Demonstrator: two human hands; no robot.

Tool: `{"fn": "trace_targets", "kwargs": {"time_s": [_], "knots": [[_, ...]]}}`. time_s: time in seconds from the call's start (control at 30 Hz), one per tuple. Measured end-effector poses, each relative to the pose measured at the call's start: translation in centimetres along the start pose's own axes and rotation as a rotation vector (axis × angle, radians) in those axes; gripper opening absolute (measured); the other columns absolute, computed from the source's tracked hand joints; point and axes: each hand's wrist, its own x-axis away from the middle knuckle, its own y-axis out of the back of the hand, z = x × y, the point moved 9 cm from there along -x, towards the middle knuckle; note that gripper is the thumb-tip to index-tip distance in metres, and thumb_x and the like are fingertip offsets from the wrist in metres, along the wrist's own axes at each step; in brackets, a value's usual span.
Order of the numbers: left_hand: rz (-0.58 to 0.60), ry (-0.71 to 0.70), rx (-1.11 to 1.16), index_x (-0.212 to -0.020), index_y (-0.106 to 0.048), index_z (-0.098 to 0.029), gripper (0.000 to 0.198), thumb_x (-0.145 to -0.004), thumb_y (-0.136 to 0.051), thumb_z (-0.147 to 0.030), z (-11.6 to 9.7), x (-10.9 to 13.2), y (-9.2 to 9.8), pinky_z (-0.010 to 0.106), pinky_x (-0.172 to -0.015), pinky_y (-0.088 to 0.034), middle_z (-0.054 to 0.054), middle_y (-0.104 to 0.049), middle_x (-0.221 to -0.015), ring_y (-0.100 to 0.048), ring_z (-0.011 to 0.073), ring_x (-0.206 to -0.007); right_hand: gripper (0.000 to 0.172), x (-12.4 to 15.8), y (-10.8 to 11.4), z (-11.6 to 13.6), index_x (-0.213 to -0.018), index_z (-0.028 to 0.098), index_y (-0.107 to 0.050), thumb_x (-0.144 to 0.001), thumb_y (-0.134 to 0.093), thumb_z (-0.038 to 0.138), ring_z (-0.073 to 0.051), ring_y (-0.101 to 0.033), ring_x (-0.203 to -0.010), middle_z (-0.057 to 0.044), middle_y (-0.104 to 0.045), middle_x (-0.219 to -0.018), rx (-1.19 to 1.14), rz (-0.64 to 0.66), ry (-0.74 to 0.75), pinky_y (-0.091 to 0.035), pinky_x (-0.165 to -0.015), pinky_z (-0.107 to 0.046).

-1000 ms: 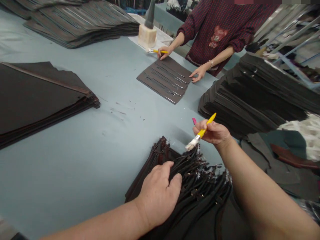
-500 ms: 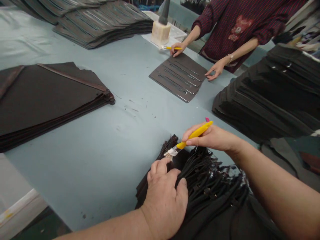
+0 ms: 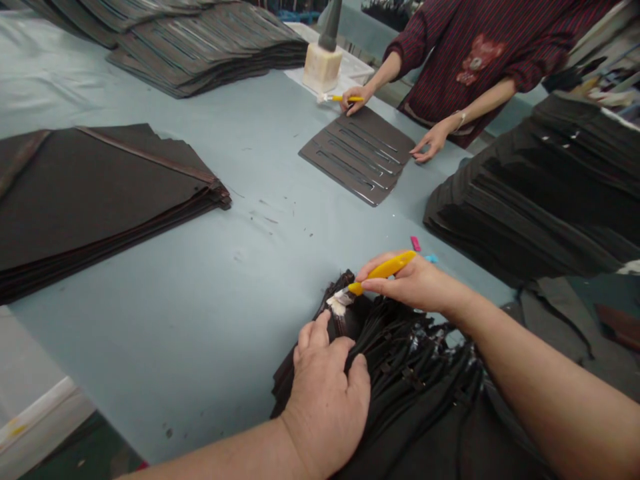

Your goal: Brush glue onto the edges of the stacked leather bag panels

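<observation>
My right hand (image 3: pixel 407 283) is closed around a brush with a yellow handle (image 3: pixel 387 267). White, pasty stuff coats its bristles (image 3: pixel 339 303), which rest at the upper end of a stack of dark pieces (image 3: pixel 415 407). My left hand (image 3: pixel 327 393) lies over the left side of that stack, fingers stretched out and a little apart, the fingertips just below the bristles. Frayed strip ends with whitish smears fan out along the stack's far edge, beneath my right forearm.
Across the table (image 3: pixel 215 353), a co-worker's hands hold a yellow brush (image 3: pixel 350 99) and touch a slotted dark panel (image 3: pixel 357 157). Dark stacks stand at the left (image 3: pixel 100 193), back (image 3: pixel 210 50) and right (image 3: pixel 545 187). A pale block-shaped container (image 3: pixel 321 68) sits behind.
My right hand has shifted slightly left and down with the brush, whose handle now lies flatter. A pink scrap and a blue scrap beyond the hand show more fully.
</observation>
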Motion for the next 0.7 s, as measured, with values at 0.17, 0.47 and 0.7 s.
{"fn": "trace_targets", "kwargs": {"time_s": [0.17, 0.47, 0.7], "knots": [[-0.004, -0.010, -0.015, -0.088, -0.063, -0.021, 0.022, -0.080, -0.043, -0.024, -0.2, 0.0, 0.1, 0.052, -0.098, -0.028, 0.010, -0.039, -0.129, -0.030, 0.0291, -0.120, 0.014, 0.6, 3.8, -0.6, -0.073, 0.023, -0.066, -0.064, -0.069, 0.034, -0.016, -0.057, -0.063, -0.001, -0.064, -0.067, -0.070, -0.165, 0.026, -0.046, -0.060, -0.027], [-0.068, -0.122, -0.006, -0.077, -0.063, -0.019, 0.023, -0.081, -0.040, -0.018, -1.2, -0.1, 0.9, 0.048, -0.100, -0.032, 0.009, -0.043, -0.123, -0.037, 0.0251, -0.116, 0.014, 0.2, 4.2, -1.3, -0.077, 0.023, -0.067, -0.066, -0.071, 0.031, -0.014, -0.054, -0.064, -0.001, -0.062, -0.066, -0.200, -0.076, 0.075, -0.043, -0.059, -0.026], [-0.113, -0.266, 0.005, -0.075, -0.059, -0.014, 0.024, -0.082, -0.036, -0.012, -1.9, 0.1, 1.0, 0.040, -0.092, -0.043, 0.010, -0.053, -0.101, -0.050, 0.0193, -0.097, 0.020, 0.2, 3.4, -1.2, -0.068, 0.017, -0.063, -0.066, -0.071, 0.035, -0.011, -0.049, -0.053, 0.000, -0.057, -0.056, -0.391, -0.068, 0.034, -0.035, -0.048, -0.023]]}}
